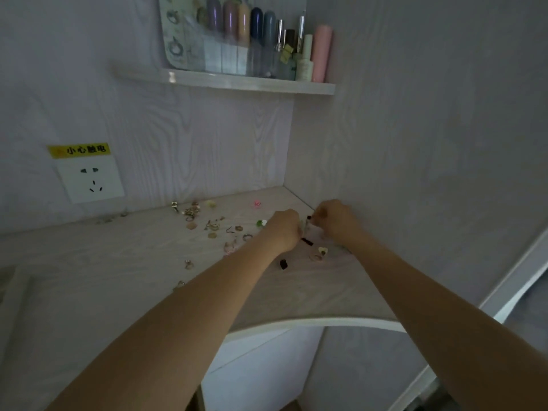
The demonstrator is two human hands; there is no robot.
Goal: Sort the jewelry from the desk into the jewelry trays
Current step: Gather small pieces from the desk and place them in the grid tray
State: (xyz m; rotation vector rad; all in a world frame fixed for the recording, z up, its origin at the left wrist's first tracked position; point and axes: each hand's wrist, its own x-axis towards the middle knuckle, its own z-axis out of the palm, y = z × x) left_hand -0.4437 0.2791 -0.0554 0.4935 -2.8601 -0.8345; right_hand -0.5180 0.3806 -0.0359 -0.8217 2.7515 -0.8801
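Both hands reach to the far right corner of the tabletop (341, 295). The left hand (285, 231) and right hand (335, 219) have curled fingers and meet over a small pale item (304, 226) between them; which grip actually holds it cannot be told. Scattered jewelry (212, 226) lies across the tabletop to the left of the hands: rings, earrings, a pink piece (256, 203). Small black pieces (307, 241) lie just beneath the hands. Bottles (258, 43) stand on the shelf (237, 83) above.
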